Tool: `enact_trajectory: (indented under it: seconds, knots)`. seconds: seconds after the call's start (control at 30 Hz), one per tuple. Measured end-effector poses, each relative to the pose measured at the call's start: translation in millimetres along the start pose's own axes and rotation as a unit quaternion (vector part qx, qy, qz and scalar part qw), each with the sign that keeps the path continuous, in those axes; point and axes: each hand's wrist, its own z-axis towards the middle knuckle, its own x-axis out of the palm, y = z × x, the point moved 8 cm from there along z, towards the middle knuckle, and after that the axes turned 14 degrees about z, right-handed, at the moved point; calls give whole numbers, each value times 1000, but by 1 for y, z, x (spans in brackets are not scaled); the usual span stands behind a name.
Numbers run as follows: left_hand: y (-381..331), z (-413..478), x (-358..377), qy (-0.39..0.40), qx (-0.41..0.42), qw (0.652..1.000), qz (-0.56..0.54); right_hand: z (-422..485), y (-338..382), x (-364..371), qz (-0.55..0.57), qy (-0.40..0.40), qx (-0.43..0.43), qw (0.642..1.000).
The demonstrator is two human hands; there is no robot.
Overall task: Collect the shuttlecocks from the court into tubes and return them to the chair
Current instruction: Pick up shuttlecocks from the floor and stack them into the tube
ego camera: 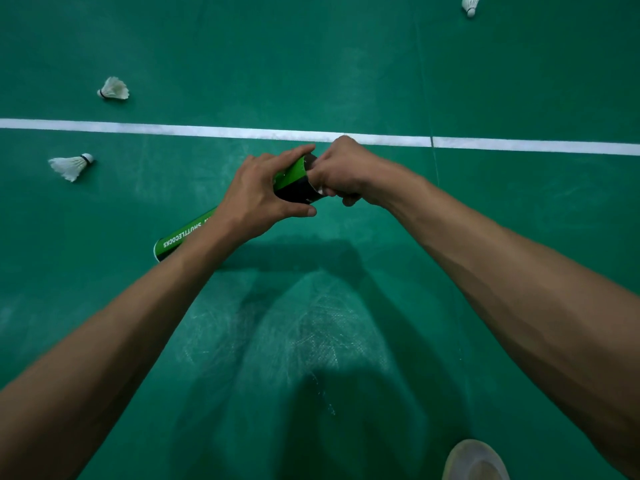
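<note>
Shuttlecocks [113,89] loose on court [311,64], left hand [263,199] gripping tube [291,181], right hand [346,168] grip unclear

Count logged from the head view.

Tube [183,233]: one.

Loose on the floor I count three: one shuttlecock [71,166] far left, a second shuttlecock [113,89] beyond the line, and a third shuttlecock [470,4] at the top edge, right.

White scrap [321,192] at the tube's mouth: possibly a fourth, I cannot tell.

Hands: two, left hand [258,195] and right hand [346,168].

White court line [207,130]: one.

Shoe [476,460]: one.
</note>
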Motion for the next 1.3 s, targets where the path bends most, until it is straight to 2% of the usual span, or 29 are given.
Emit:
enact_trajectory:
  seconds: [0.1, 0.23, 0.33, 0.47, 0.53, 0.67, 0.8, 1.0, 1.1, 1.17, 1.3]
  knots:
    - [-1, -3, 3, 8, 3, 1000, -1, -1, 0, 5, -16, 29, 2, 999]
    - [-4, 3, -3, 0, 1, 1000, -14, -1, 2, -6, 55, 16, -11, 998]
    - [-11, 7, -5, 0, 14, 1000, -14, 1, 3, -9, 43, 24, -10, 999]
    - [-11, 9, -3, -2, 11, 1000, -18, 7, -2, -9, 34, -71, -30, 996]
    - [-8, 10, -4, -1, 8, 1000, -19, 7, -2, -6, 47, -83, -38, 995]
    - [-9, 13, -7, 1, 22, 999, -31, 5, 5, -13, 60, -23, -38, 997]
    - [-11, 12, -2, 22, 36, 999, -18, -1, 9, -16, -43, 69, -5, 997]
    - [-16, -3, 6, 30, 51, 998, 18, -8, -10, -2, -127, 138, 50, 981]
    - [-17, -11, 11, 38, 58, 997, 42, -6, -19, 8, -153, 128, 52, 978]
    - [-15, -15, 14, 42, 53, 997, 40, -4, -21, 13, -122, 111, 43, 985]
    - [-9, -15, 13, 38, 39, 998, 40, -2, -35, 11, 53, 114, 76, 989]
